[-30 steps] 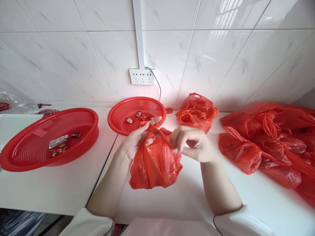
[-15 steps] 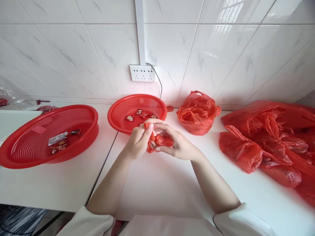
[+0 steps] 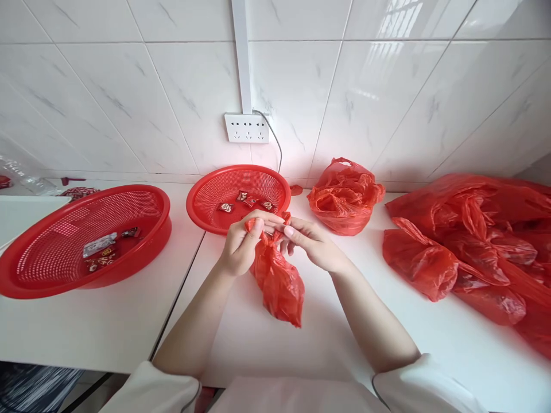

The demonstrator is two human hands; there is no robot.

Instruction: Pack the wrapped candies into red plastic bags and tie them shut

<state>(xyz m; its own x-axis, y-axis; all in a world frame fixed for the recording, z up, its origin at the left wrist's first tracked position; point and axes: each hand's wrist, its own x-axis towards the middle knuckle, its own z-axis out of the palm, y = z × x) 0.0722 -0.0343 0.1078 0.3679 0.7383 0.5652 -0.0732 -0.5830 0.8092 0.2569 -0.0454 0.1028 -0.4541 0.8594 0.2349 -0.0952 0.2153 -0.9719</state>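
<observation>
A small red plastic bag [image 3: 282,287] hangs from both hands above the white table [image 3: 275,350], its neck gathered and its body dangling toward me. My left hand [image 3: 244,244] pinches one end of the bag's top between thumb and fingers. My right hand [image 3: 313,242] grips the other end of the top. Just behind my hands stands a round red basket [image 3: 202,215] with a few small wrapped pieces [image 3: 226,207] inside. What the bag contains is hidden.
A larger red basket [image 3: 47,278] with wrapped packets stands at the left. Crumpled red bags [image 3: 346,198] sit behind my right hand, and a big heap of red bags [image 3: 486,246] covers the right side. A socket panel [image 3: 247,128] is on the tiled wall.
The red bag, earlier bunched up between my hands, now hangs down with its body stretched toward me. My right hand has moved from around the bag's body to its top.
</observation>
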